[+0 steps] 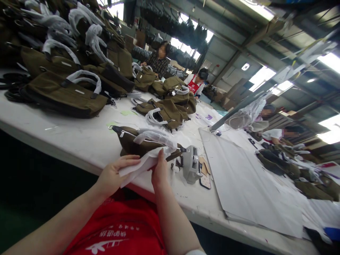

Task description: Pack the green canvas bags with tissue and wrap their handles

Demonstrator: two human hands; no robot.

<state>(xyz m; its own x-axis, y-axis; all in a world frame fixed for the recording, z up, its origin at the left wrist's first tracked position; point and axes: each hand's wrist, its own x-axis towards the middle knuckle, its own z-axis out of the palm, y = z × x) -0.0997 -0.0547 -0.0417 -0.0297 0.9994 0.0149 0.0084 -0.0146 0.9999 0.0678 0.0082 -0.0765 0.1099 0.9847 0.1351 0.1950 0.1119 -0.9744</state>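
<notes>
Near the table's front edge lies an olive handbag (pixel 127 141) with a silver zipper, its handles wrapped in white tissue. Over its near side I hold a sheet of white tissue paper (pixel 140 165) between both hands. My left hand (pixel 114 173) grips the left end of the sheet, fingers reaching toward the bag. At the sheet's right part, my right hand (pixel 159 170) is closed on it with the thumb up, beside the wrapped handle. A grey tape dispenser (pixel 191 166) stands just right of the bag.
Olive handbags (pixel 66 94) are piled at the back left, more (pixel 170 109) behind the held sheet. A phone (pixel 205 182) lies by the dispenser. Large white sheets (pixel 247 184) and a slanted metal pole (pixel 239 106) are to the right. Several people are around the table.
</notes>
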